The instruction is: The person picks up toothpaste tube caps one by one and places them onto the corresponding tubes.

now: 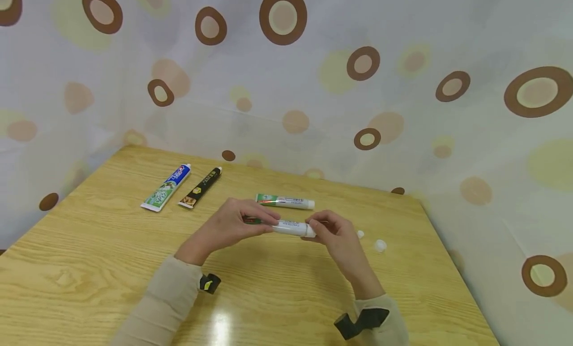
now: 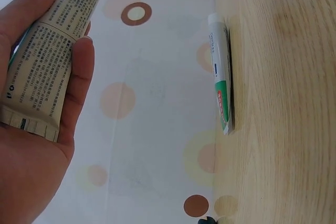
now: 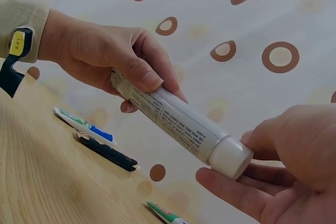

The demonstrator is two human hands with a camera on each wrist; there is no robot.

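Note:
Between both hands, raised over the table, is a white toothpaste tube [image 1: 290, 227] with a white cap [image 3: 231, 157]. My left hand [image 1: 233, 222] grips its body near the crimped tail, thumb on one side and fingers on the other. At the other end my right hand [image 1: 337, 236] pinches the cap between thumb and fingers. Dense small print covers the tube's back [image 2: 44, 56] in the left wrist view. Just behind the hands a green and white toothpaste tube [image 1: 285, 201] lies on the table, its white cap pointing right.
On the wooden table [image 1: 112, 266], a blue and green toothpaste tube [image 1: 166, 188] and a black toothpaste tube [image 1: 200, 188] lie at the back left. Two small white caps, a nearer one [image 1: 380, 245] and a smaller one [image 1: 360, 234], lie right of my right hand. A patterned curtain [image 1: 250, 87] hangs behind.

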